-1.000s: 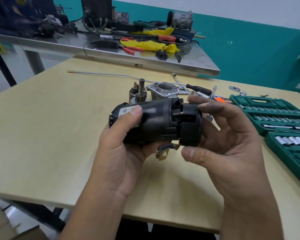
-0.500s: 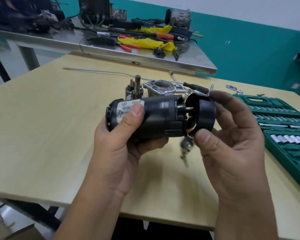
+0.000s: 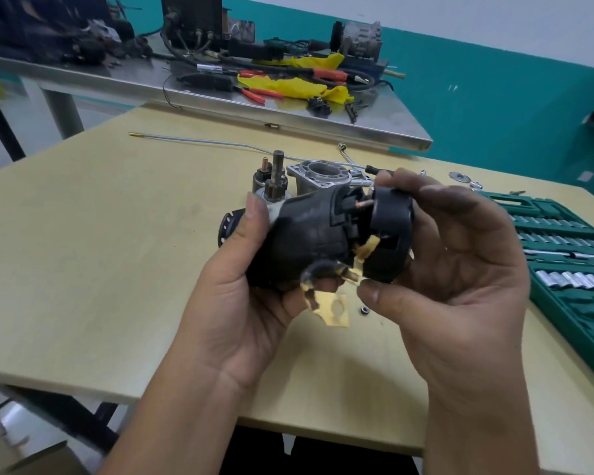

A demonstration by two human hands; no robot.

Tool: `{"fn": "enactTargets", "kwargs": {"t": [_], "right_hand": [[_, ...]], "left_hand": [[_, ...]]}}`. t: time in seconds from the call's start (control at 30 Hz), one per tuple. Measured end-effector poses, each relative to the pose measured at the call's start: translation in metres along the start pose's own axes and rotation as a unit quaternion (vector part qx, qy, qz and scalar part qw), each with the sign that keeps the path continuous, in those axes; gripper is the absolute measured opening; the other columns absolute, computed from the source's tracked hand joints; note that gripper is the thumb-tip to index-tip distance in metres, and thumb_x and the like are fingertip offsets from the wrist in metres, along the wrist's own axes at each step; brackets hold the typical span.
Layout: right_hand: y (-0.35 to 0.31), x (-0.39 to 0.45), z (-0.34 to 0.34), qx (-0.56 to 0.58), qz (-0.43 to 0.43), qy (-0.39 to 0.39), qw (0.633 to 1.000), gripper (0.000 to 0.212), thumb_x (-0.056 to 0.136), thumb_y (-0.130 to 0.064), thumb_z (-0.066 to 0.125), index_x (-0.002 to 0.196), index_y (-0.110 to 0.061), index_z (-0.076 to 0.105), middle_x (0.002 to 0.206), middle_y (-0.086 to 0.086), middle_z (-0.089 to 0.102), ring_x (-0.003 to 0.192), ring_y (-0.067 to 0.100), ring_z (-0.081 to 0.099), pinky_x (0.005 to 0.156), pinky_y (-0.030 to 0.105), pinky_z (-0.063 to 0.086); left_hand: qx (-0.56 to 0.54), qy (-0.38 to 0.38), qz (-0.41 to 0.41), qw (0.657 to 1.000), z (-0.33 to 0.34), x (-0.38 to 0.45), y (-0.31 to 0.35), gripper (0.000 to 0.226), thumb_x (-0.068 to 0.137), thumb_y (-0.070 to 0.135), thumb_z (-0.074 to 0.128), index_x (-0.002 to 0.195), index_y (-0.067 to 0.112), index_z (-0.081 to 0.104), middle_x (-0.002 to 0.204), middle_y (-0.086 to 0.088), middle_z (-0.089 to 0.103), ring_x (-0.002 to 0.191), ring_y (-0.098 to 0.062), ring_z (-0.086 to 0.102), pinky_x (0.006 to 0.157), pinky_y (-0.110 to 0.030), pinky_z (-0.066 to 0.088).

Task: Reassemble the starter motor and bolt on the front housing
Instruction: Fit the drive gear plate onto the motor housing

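While only the head view is on offer, it shows enough: the left hand [image 3: 251, 269] wraps around the black motor body [image 3: 302, 241], thumb on top and fingers curled beneath, holding it in the air over the wooden table [image 3: 117, 255]. The right hand [image 3: 453, 269] pinches the black end cap [image 3: 390, 234], tilted and just apart from the body's end, with a copper lead and tan insulating tabs [image 3: 333, 308] showing in the gap. The body looks dense, rigid and smooth, so a full wrap around its middle seems the sound hold; the cap looks light and best gripped by its rim. The lead and tabs look thin and easily bent or pinched, so fingers should probably stay off them. The aluminium front housing [image 3: 319, 176] stands behind on the table beside a solenoid [image 3: 270, 181], near the green socket set [image 3: 570, 255].
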State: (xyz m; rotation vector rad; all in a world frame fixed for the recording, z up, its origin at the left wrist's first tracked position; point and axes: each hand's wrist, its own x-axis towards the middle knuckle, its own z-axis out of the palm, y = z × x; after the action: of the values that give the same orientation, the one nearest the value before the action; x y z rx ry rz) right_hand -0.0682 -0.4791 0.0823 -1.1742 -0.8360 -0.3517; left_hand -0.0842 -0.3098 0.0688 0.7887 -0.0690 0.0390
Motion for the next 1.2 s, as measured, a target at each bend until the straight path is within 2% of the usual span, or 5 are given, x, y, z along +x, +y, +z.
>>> {"fn": "enactTargets", "kwargs": {"t": [0.2, 0.37, 0.63, 1.0, 1.2], "right_hand": [[-0.015, 0.013, -0.011, -0.076, 0.032, -0.085, 0.993, 0.063, 0.061, 0.029, 0.072, 0.116, 0.002, 0.059, 0.134, 0.029, 0.055, 0.135, 0.045, 0.050, 0.097, 0.052, 0.051], [-0.030, 0.029, -0.027, -0.142, 0.056, -0.140, 0.978, 0.059, 0.061, 0.025, 0.075, 0.112, -0.002, 0.063, 0.136, 0.028, 0.054, 0.134, 0.041, 0.053, 0.100, 0.057, 0.053], [-0.039, 0.033, -0.028, -0.081, 0.106, -0.114, 0.985, 0.064, 0.073, -0.012, 0.085, 0.132, -0.004, 0.059, 0.130, 0.010, 0.068, 0.125, 0.032, 0.064, 0.101, 0.041, 0.054], [-0.017, 0.057, -0.003, -0.081, 0.141, -0.114, 0.980, 0.057, 0.086, -0.012, 0.068, 0.140, -0.012, 0.052, 0.123, -0.007, 0.068, 0.117, 0.014, 0.065, 0.091, 0.026, 0.053], [-0.023, 0.069, -0.019, -0.116, 0.185, -0.152, 0.964, 0.060, 0.084, -0.023, 0.077, 0.139, -0.016, 0.056, 0.122, -0.005, 0.068, 0.121, 0.024, 0.065, 0.091, 0.032, 0.055]], "left_hand": [[-0.018, 0.004, -0.059, 0.998, 0.005, -0.003, 0.004, 0.057, 0.078, 0.059, 0.072, 0.111, 0.013, 0.081, 0.115, -0.014, 0.078, 0.098, -0.028, 0.078, 0.069, -0.043, 0.066], [-0.064, -0.060, -0.099, 0.991, -0.003, -0.005, 0.010, 0.051, 0.068, 0.022, 0.085, 0.114, 0.002, 0.077, 0.118, -0.026, 0.073, 0.092, -0.040, 0.076, 0.069, -0.041, 0.065], [0.057, -0.049, -0.073, 0.995, 0.003, -0.008, 0.007, 0.080, 0.047, 0.063, 0.096, 0.108, 0.014, 0.081, 0.098, -0.025, 0.077, 0.080, -0.038, 0.079, 0.055, -0.031, 0.061], [-0.051, -0.035, -0.168, 0.984, 0.001, -0.010, 0.013, 0.078, 0.038, 0.059, 0.100, 0.098, 0.013, 0.081, 0.068, -0.011, 0.060, 0.042, -0.010, 0.054, 0.035, -0.017, 0.044], [-0.078, -0.048, -0.214, 0.972, -0.002, -0.008, 0.014, 0.069, 0.037, 0.049, 0.104, 0.091, 0.013, 0.080, 0.065, -0.008, 0.053, 0.037, -0.005, 0.042, 0.028, -0.014, 0.034]]}}
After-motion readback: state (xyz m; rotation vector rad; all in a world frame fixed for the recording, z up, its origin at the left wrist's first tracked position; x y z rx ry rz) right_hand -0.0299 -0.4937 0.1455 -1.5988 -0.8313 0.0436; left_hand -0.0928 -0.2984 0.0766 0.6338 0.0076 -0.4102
